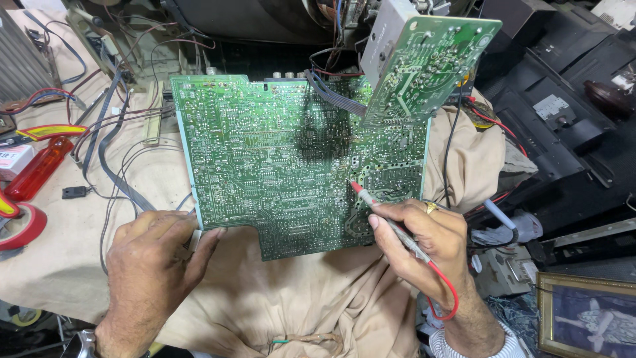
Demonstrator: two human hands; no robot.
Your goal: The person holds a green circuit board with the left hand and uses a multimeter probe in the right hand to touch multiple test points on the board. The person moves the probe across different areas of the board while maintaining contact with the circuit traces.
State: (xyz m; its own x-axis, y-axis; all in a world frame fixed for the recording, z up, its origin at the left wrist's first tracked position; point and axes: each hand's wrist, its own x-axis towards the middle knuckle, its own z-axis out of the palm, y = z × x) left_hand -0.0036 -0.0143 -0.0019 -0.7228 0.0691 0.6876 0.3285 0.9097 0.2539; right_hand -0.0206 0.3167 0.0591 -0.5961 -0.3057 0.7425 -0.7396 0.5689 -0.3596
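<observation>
A large green circuit board (265, 152) lies solder side up on a beige cloth (291, 298). My left hand (156, 255) grips its near left corner. My right hand (424, 242) holds a red test probe (387, 215) like a pen, with the tip touching the board near its right edge. The probe's red lead (447, 292) curls down past my wrist. A smaller green board (430, 59) stands tilted at the large board's far right corner, joined to it by a grey ribbon cable (334, 96).
Red-handled tools (36, 169) and a roll of red tape (20, 229) lie at the left among loose wires. A black plastic housing (570, 119) fills the right. A framed picture (586, 318) sits at the bottom right.
</observation>
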